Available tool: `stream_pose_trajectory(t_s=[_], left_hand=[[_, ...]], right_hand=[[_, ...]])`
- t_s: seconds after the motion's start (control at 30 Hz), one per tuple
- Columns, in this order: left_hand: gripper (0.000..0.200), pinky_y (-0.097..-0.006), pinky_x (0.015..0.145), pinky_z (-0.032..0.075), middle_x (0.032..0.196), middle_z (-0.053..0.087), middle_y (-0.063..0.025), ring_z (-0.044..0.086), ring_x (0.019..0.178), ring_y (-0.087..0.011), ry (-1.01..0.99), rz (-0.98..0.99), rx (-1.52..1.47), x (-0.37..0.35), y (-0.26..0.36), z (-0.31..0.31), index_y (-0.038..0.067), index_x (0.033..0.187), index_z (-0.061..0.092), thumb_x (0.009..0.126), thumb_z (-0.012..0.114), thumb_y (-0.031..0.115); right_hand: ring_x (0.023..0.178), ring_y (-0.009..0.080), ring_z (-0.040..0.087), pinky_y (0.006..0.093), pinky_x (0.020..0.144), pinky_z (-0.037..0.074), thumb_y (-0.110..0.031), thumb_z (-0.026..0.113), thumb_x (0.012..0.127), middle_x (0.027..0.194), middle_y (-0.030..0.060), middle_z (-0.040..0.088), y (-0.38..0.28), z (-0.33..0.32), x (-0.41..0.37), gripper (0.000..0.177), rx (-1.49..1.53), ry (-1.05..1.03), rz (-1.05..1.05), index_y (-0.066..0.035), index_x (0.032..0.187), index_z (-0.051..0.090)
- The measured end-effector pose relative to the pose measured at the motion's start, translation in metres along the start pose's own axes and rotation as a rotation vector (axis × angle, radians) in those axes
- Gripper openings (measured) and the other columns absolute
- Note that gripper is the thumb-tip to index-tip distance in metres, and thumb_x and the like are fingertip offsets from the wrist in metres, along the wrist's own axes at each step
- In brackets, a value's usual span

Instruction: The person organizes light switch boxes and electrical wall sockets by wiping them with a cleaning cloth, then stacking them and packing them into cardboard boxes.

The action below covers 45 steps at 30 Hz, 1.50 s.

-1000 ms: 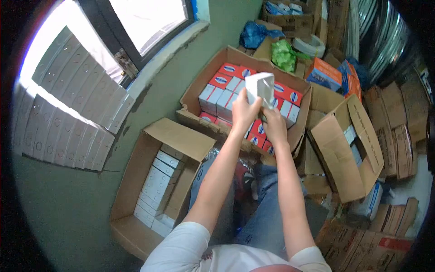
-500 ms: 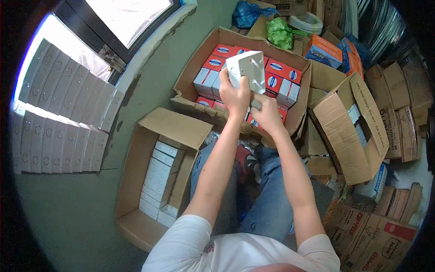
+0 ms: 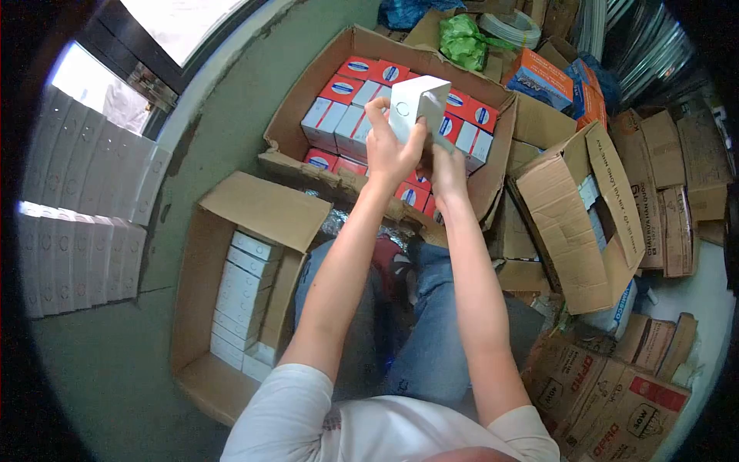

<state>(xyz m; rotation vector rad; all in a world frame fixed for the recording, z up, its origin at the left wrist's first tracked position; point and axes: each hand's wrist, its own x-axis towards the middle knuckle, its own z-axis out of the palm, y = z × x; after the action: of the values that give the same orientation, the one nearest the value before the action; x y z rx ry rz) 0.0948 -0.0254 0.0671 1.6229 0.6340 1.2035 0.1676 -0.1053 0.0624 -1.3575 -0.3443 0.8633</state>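
A white plastic electrical back box (image 3: 413,106) is raised over the open carton in front of me. My left hand (image 3: 394,158) is closed on it, with the thumb on its near side and the fingers round its left edge. A round knockout mark shows on the side facing me. My right hand (image 3: 448,173) is just below and right of the box, its fingers curled in close to the box's lower edge. A pale edge shows at its fingertips, but what it holds is hidden.
Red-and-white small boxes (image 3: 466,138) fill the large carton (image 3: 277,127). At left, another carton (image 3: 188,323) holds stacked white back boxes (image 3: 239,292). More white boxes (image 3: 85,262) are stacked by the window. Cardboard cartons (image 3: 608,400) crowd the right side.
The back box has turned, from showing its hollow inside to showing a side with a round mark. My right hand has rotated and moved slightly. The whole view has shifted a little.
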Motion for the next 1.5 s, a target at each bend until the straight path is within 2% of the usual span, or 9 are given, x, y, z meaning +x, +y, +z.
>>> stream_pose_trajectory(t_s=[0.2, 0.23, 0.43, 0.6, 0.73, 0.77, 0.97, 1.27, 1.5], left_hand=[[0.047, -0.0359, 0.075, 0.049, 0.093, 0.062, -0.02, 0.063, 0.086, -0.0247, 0.123, -0.07, 0.021, -0.005, -0.002, 0.004, 0.002, 0.115, 0.034, 0.085, 0.064, 0.023], [0.049, -0.0378, 0.074, 0.049, 0.091, 0.063, -0.0206, 0.064, 0.084, -0.0277, 0.208, -0.095, -0.036, -0.001, -0.006, 0.002, 0.002, 0.114, 0.034, 0.085, 0.065, 0.027], [0.045, -0.0424, 0.072, 0.048, 0.088, 0.063, -0.0231, 0.065, 0.081, -0.0363, 0.532, -0.069, 0.009, 0.006, -0.008, -0.015, 0.002, 0.113, 0.034, 0.096, 0.049, 0.04], [0.041, -0.0437, 0.072, 0.047, 0.088, 0.06, -0.0249, 0.064, 0.081, -0.0362, 0.345, -0.245, 0.121, -0.009, 0.002, -0.017, 0.004, 0.115, 0.038, 0.099, 0.042, 0.041], [0.039, -0.0421, 0.071, 0.047, 0.088, 0.062, -0.0254, 0.065, 0.083, -0.0365, 0.49, -0.281, -0.047, 0.002, -0.005, -0.019, 0.004, 0.112, 0.04, 0.099, 0.042, 0.041], [0.041, -0.0485, 0.07, 0.047, 0.086, 0.063, -0.0276, 0.063, 0.081, -0.045, 0.513, -0.264, -0.043, 0.003, -0.012, -0.021, 0.004, 0.109, 0.042, 0.097, 0.045, 0.042], [0.039, -0.0505, 0.067, 0.047, 0.08, 0.063, -0.0275, 0.063, 0.079, -0.0462, 0.216, -0.261, 0.084, -0.013, 0.004, -0.021, 0.003, 0.11, 0.042, 0.097, 0.044, 0.04], [0.049, -0.0509, 0.074, 0.045, 0.093, 0.061, -0.0288, 0.06, 0.089, -0.0472, 0.101, -0.317, 0.09, -0.012, 0.002, -0.017, 0.005, 0.114, 0.039, 0.101, 0.023, 0.048], [0.029, -0.0532, 0.062, 0.044, 0.078, 0.063, -0.0249, 0.061, 0.076, -0.0472, 0.008, -0.186, 0.203, -0.014, 0.009, -0.011, 0.005, 0.11, 0.038, 0.101, 0.037, 0.033]], right_hand=[[0.084, 0.0117, 0.059, 0.0278, 0.075, 0.046, -0.015, 0.049, 0.09, 0.095, 0.0041, 0.063, -0.009, 0.007, -0.001, 0.024, -0.05, -0.077, -0.101, -0.001, 0.104, 0.062], [0.103, 0.0177, 0.057, 0.0316, 0.091, 0.042, -0.018, 0.051, 0.088, 0.108, 0.0098, 0.063, -0.025, 0.015, -0.016, 0.034, -0.121, -0.202, -0.143, 0.004, 0.111, 0.06], [0.112, 0.0196, 0.052, 0.0315, 0.095, 0.038, -0.028, 0.044, 0.098, 0.122, 0.0106, 0.058, -0.018, 0.046, -0.028, 0.04, -0.201, -0.274, -0.315, 0.005, 0.119, 0.055], [0.118, 0.0201, 0.048, 0.0328, 0.1, 0.036, -0.037, 0.032, 0.103, 0.132, 0.0107, 0.05, -0.017, 0.058, -0.024, 0.051, 0.173, -0.152, -0.149, 0.007, 0.122, 0.05], [0.106, 0.0243, 0.057, 0.0345, 0.091, 0.042, -0.032, 0.038, 0.101, 0.114, 0.0189, 0.06, -0.015, 0.044, -0.021, 0.044, -0.445, -0.299, -0.294, 0.005, 0.12, 0.05], [0.1, 0.0264, 0.06, 0.0358, 0.087, 0.044, -0.029, 0.039, 0.1, 0.104, 0.0211, 0.063, -0.013, 0.046, -0.024, 0.04, -0.522, -0.279, -0.386, 0.004, 0.12, 0.05], [0.091, 0.0142, 0.051, 0.0306, 0.081, 0.043, -0.019, 0.051, 0.097, 0.09, 0.0064, 0.053, 0.006, 0.054, -0.014, 0.017, -0.146, -0.022, -0.427, -0.003, 0.1, 0.048], [0.081, 0.0084, 0.053, 0.0247, 0.07, 0.044, -0.014, 0.067, 0.088, 0.088, 0.001, 0.059, -0.007, 0.034, -0.01, 0.016, -0.197, -0.124, -0.337, -0.004, 0.093, 0.055], [0.082, 0.0075, 0.052, 0.0238, 0.072, 0.043, -0.019, 0.075, 0.083, 0.092, -0.0003, 0.058, -0.004, 0.026, 0.002, 0.025, 0.183, -0.074, -0.309, -0.009, 0.094, 0.055]])
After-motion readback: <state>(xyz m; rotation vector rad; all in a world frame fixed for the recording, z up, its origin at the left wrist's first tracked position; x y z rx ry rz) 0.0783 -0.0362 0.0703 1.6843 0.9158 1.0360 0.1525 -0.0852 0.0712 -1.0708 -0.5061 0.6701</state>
